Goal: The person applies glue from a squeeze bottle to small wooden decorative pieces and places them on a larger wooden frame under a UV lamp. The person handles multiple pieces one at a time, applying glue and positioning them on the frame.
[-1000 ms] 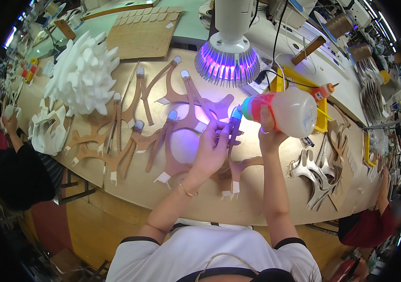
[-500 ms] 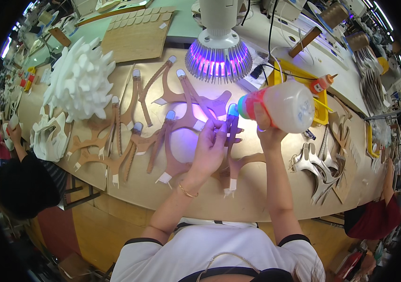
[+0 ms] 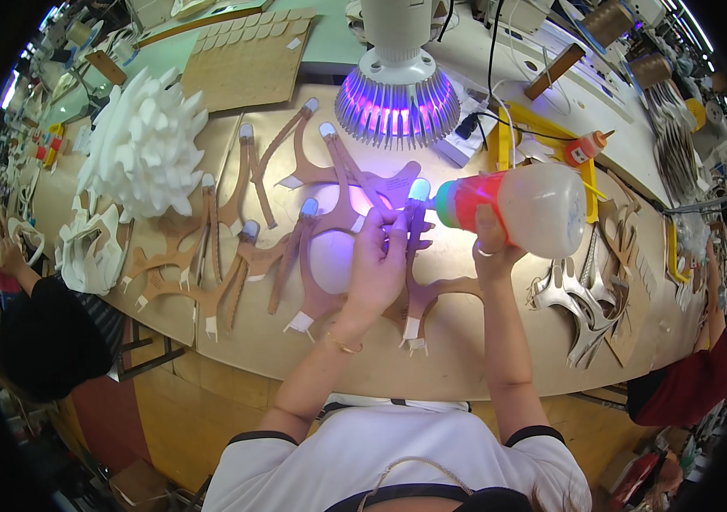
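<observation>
Bottle [image 3: 542,210] drawn rightward, right hand [image 3: 495,247] clasping it from below, left hand [image 3: 377,263] pinching brown strap [image 3: 415,224]

a head-worn fisheye looks down on the table [image 3: 457,358], rim seemingly blurred.

Lamp [image 3: 397,94] cut off at top edge; left hand [image 3: 377,263] hides part of brown strap [image 3: 415,224]; right hand [image 3: 495,246] partly covers bottle [image 3: 544,212]

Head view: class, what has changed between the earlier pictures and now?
The translucent white plastic bottle with a red band in the right hand has moved right and slightly toward the person. Nothing was taken up or let go: the left hand still holds the flat tan strap piece. The silver finned lamp stayed put.
</observation>
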